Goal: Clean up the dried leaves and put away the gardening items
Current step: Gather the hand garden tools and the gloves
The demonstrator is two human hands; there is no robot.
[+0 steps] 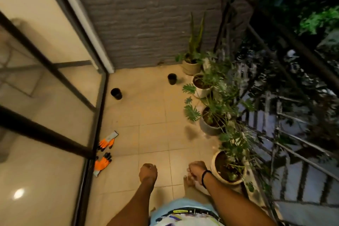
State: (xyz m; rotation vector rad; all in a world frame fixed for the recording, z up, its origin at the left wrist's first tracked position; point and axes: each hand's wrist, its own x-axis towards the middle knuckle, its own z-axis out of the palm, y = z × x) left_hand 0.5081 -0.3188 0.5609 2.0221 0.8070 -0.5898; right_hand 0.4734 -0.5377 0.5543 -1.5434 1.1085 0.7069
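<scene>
Left hand (148,171) and right hand (197,170) each have a curled grip with nothing seen inside, so it seems best to bend low and pick up the orange gloves (107,141).

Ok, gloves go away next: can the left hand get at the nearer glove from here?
Probably yes. The nearer glove lies on bare floor left of the left hand, with nothing between them, though reaching it likely means bending down.
</scene>
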